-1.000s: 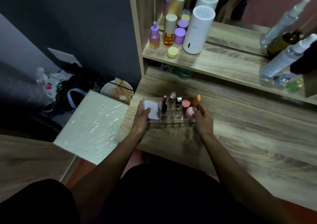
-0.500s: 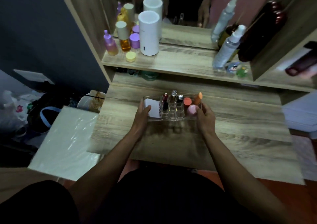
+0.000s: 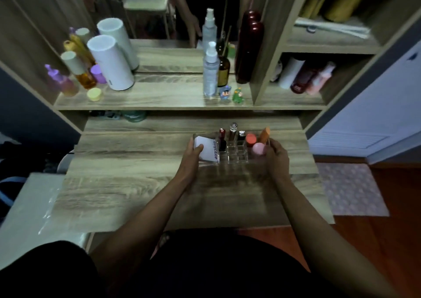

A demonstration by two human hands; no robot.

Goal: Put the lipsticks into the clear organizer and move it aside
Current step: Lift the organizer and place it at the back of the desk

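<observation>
Clear acrylic organizer (image 3: 237,157), lipsticks (image 3: 232,133) upright inside, sits gripped between left hand (image 3: 190,158) and right hand (image 3: 276,158), one at each end.

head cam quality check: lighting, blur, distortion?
Head view: dim and underexposed, with a dark shadow on the desk under the arms; wide-angle bending of the shelf uprights; motion smear on the purple bottle at left; the clear organizer stays fairly sharp between left hand and right hand.
</observation>
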